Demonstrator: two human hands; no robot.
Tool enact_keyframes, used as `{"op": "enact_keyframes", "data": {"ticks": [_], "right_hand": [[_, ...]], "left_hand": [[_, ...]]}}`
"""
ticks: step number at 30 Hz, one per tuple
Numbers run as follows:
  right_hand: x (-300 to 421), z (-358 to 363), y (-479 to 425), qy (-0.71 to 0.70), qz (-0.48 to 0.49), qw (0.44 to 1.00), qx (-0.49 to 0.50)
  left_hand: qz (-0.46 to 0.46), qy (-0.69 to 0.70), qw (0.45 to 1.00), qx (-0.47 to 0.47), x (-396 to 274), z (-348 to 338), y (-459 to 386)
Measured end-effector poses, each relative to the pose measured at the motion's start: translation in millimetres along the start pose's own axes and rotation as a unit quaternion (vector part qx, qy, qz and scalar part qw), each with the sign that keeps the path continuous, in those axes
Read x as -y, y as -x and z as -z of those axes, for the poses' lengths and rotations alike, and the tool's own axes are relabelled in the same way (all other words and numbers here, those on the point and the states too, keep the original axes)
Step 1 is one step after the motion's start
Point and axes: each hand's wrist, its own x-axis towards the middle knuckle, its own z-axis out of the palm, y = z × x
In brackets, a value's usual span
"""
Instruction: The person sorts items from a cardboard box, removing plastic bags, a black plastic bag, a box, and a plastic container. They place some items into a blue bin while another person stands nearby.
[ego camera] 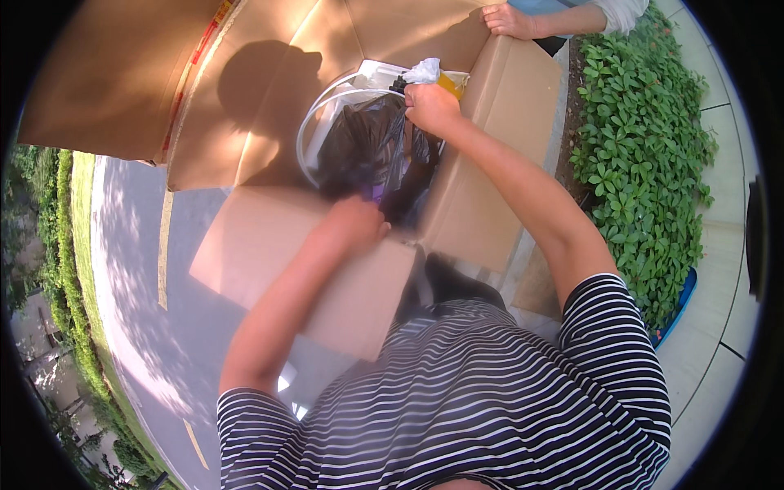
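A large open cardboard box (306, 245) stands before me with its flaps folded outward. Inside lies a black plastic bag (367, 131), with a loop of white tubing (303, 131) curving around its left side. My right hand (432, 109) is closed on the top of the black bag, beside a crumpled clear plastic bag (424, 70) and a yellow item (450, 84). My left hand (355, 225), blurred, is over the box's near edge, by a purple item (376, 193) under the black bag; whether it grips anything is unclear.
Another person's hand (509, 21) rests on the box's far right corner. More cardboard (110, 79) rises at the upper left. A leafy green plant bed (643, 171) and paving (723, 245) lie to the right, a road (138, 245) to the left.
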Motion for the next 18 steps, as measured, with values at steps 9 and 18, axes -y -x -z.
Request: {"op": "enact_keyframes", "data": {"ticks": [9,18], "right_hand": [[-27.0,34.4,-32.2,0.124,-0.062,0.989,0.049],[18.5,31.9,-21.4,0.066,0.089,0.986,0.123]], "left_hand": [[0.031,0.048,0.997,-0.051,-26.8,2.7,24.8],[0.191,0.030,0.981,-0.020,-10.0,13.3,21.9]]}}
